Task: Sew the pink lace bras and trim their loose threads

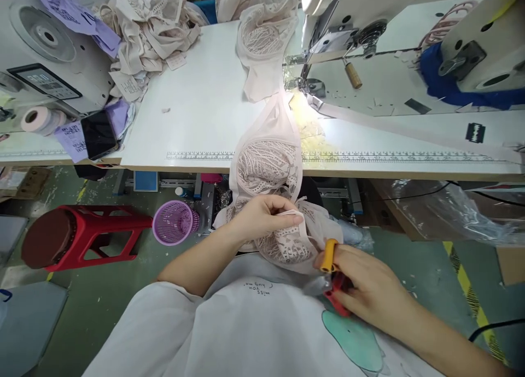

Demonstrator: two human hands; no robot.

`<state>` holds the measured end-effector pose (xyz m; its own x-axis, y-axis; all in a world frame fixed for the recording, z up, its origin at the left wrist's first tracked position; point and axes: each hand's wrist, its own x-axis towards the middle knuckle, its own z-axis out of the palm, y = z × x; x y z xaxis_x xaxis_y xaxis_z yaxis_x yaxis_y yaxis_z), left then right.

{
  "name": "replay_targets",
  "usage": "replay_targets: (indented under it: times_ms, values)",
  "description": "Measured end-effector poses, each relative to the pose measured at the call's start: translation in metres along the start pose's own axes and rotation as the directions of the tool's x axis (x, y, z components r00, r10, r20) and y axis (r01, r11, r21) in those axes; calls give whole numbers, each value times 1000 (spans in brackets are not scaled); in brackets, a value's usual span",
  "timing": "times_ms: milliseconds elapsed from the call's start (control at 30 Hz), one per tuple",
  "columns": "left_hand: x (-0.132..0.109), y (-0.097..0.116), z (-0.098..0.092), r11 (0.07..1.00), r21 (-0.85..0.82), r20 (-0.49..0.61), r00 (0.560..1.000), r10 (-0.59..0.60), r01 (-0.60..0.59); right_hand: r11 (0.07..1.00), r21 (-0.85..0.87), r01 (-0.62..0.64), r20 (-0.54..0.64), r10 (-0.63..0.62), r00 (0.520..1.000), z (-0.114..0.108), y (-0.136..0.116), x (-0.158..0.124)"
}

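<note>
Our left hand (pixel 267 217) is pinching the bra (pixel 289 245); our right hand (pixel 365 273), at four o'clock, is holding scissors (pixel 328 263). We're apparently trimming; snipping calls for a taut edge.

From here, a hand could cross the tabletop (pixel 192 101) between the heaped garments (pixel 150 30) and lace bras (pixel 266 164), but the sewing machine (pixel 369 5) blocks the right.
</note>
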<state>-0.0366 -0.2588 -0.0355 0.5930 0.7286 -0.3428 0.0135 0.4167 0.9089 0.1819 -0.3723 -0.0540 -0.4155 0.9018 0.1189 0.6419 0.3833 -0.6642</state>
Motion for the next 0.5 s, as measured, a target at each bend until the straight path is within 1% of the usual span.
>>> replay_targets:
  times_ms: [67,100,167,233,367,433,500]
  values:
    - [-3,-1,-5,999,27,-20,999,31,-31,986,-127,106,-28,-111,993,4,-1,4]
    - [-5,-2,-8,998,43,-30,998,47,-46,974,-181,137,-43,-147,988,5,-1,5]
    - [-9,-4,-13,995,70,-47,996,70,-67,951,-276,138,-83,-167,982,9,2,7]
    - [-13,-6,-18,994,78,-62,994,87,-82,937,-328,120,-114,-165,980,14,5,8]
    - [-21,-13,-25,995,44,-62,994,88,-86,941,-314,129,-101,-169,981,24,8,7]
    - [-24,-17,-28,996,29,-58,994,88,-86,948,-295,116,-127,-159,979,28,10,7]
    - [-27,-20,-31,996,32,-69,994,90,-88,957,-282,68,-168,-119,979,31,13,8]
